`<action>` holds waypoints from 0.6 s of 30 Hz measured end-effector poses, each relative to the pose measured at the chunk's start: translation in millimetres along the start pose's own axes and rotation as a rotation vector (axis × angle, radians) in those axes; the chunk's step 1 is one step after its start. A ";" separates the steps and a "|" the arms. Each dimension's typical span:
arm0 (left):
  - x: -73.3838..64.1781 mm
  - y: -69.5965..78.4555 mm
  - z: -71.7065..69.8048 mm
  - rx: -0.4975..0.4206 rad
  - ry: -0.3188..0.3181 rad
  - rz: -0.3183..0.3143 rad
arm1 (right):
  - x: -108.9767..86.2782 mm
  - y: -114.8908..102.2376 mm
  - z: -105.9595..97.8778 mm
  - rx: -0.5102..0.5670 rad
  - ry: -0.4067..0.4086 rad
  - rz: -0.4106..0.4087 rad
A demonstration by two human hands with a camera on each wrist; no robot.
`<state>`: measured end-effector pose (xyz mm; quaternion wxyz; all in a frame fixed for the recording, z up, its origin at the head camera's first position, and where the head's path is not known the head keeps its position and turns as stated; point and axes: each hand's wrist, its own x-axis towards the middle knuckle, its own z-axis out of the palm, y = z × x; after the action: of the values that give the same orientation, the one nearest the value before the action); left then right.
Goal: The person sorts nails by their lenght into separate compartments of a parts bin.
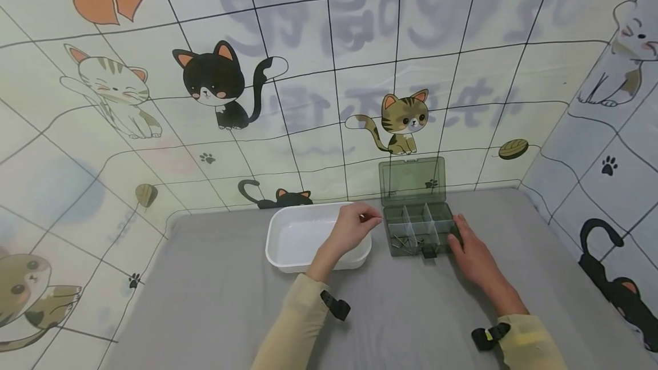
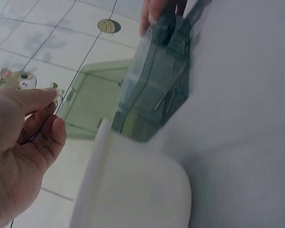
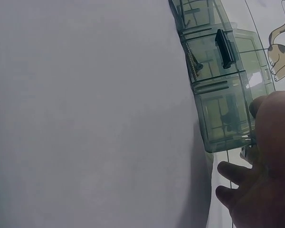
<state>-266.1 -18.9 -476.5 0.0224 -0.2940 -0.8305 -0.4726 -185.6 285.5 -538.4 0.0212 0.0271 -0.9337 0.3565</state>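
Observation:
A green see-through compartment box [image 1: 417, 228] stands on the grey surface with its lid [image 1: 413, 181] raised at the back. Several thin metal screws [image 1: 403, 242] lie in its front left compartment, and another threaded screw [image 3: 193, 61] shows through the front wall beside the black latch [image 3: 224, 49]. My left hand [image 1: 352, 226] is over the right end of a white tray [image 1: 288, 237], just left of the box. Its thumb and fingers pinch a small brass-coloured screw [image 2: 46, 109], mostly hidden by the fingers. My right hand [image 1: 474, 256] holds the box's right side, thumb at the front corner.
A white cloth wall [image 1: 308, 84] with grid lines and cartoon cats rises right behind the tray and box. More of this cloth stands at the left and right. The grey tabletop [image 1: 221, 301] extends in front.

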 end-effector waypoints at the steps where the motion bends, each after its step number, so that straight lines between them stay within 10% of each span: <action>1: 1.8 1.6 2.7 -0.001 -0.004 0.005 | -0.1 0.1 -0.2 0.000 -0.003 0.002; 18: 23.5 29.4 41.9 0.077 -0.135 0.032 | 2.3 2.2 1.0 0.009 -0.005 0.002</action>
<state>-260.4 36.7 -469.7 -0.0148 -0.3373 -0.8430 -0.4188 -188.0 286.4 -540.5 0.0185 0.0271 -0.9321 0.3607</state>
